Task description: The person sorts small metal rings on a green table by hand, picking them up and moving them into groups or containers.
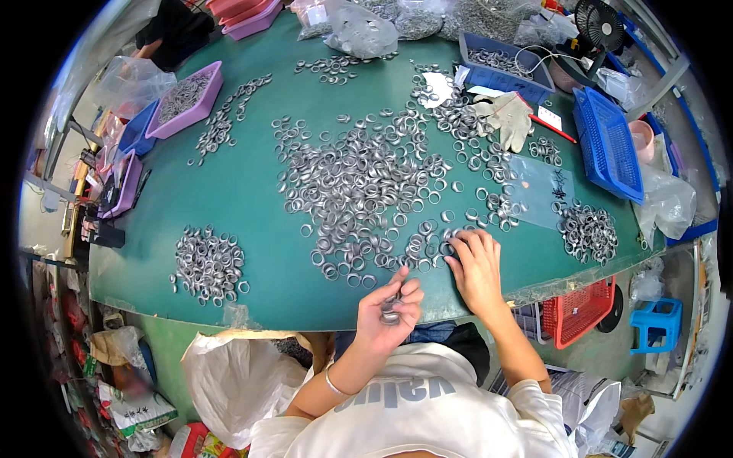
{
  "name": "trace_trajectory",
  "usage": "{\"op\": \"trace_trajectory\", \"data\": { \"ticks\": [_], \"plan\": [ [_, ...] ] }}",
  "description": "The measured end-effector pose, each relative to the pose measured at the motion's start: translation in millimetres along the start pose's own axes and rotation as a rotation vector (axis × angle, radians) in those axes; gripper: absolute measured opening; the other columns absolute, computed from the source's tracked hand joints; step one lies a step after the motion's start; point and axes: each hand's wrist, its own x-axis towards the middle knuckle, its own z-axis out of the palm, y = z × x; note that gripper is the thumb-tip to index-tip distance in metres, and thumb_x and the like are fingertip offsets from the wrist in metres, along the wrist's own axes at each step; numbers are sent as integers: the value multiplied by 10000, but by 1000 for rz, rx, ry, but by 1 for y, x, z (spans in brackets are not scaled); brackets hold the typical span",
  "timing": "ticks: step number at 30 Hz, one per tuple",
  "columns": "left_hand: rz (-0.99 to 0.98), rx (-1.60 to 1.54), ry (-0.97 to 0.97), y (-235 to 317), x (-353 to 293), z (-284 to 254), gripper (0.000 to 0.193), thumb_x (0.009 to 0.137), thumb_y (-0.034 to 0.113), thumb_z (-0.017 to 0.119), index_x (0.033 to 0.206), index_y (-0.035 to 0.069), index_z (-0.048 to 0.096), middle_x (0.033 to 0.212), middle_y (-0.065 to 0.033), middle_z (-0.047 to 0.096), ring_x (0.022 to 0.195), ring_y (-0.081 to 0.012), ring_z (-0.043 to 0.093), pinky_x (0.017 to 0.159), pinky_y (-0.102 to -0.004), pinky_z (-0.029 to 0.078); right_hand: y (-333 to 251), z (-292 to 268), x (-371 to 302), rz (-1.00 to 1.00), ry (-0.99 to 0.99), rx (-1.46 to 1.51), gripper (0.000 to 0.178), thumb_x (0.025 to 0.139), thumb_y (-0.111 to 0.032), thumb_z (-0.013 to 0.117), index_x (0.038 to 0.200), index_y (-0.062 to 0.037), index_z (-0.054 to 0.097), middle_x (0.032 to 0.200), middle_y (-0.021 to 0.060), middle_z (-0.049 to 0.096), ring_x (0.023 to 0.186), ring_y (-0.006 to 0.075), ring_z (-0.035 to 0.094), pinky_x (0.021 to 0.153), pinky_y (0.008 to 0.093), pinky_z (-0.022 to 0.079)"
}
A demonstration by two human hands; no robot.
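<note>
Small grey metal rings lie in a wide heap (359,183) on the green table (263,282). My left hand (385,309) is held palm up at the table's near edge, its fingers curled around several metal rings (390,311). At the heap's near right border, my right hand (477,271) has its fingers bent down and drawn together on metal rings (447,248); its fingertips partly hide them. Separate piles of rings sit at the near left (206,263) and the near right (588,233).
A pink basket (187,103) of metal parts stands at the far left. A blue bin (504,69), a work glove (505,118), a red pen (553,124), a fan (598,27) and blue baskets (607,145) occupy the far right. A white sack (237,378) hangs below the near edge.
</note>
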Motion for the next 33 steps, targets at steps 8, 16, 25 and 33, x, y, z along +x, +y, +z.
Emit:
{"op": "trace_trajectory", "data": {
  "ticks": [8, 16, 25, 33],
  "plan": [
    [160, 266, 276, 0, -15, 5, 206, 903, 136, 479, 1062, 37, 565, 954, -95, 497, 794, -187, 482, 604, -278, 424, -3, 5, -3, 6, 186, 157, 146, 677, -21, 673, 783, -38, 574, 866, 64, 562, 882, 256, 515, 803, 392, 348],
    [89, 591, 183, 1, -22, -8, 317, 945, 245, 453, 1147, 12, 527, 888, -80, 562, 706, -152, 509, 498, -243, 405, -27, -11, -29, 551, -61, 1495, 13, 834, 7, 577, 845, 1, 578, 912, 43, 573, 843, 96, 524, 764, 242, 407],
    [116, 1012, 354, -8, -20, 0, 298, 915, 198, 533, 1148, 13, 560, 847, -23, 573, 682, -86, 510, 436, -201, 363, -45, -27, -18, -162, -108, 615, 131, 692, -15, 658, 818, -34, 627, 881, 80, 575, 791, 280, 530, 732, 363, 421],
    [189, 783, 304, -5, -18, 1, 255, 882, 88, 531, 1114, -17, 552, 836, -47, 510, 674, -101, 453, 387, -152, 313, -5, -1, 10, -97, 23, 130, 123, 733, -20, 616, 855, -35, 622, 854, 80, 579, 823, 265, 513, 716, 357, 366]
  ]
}}
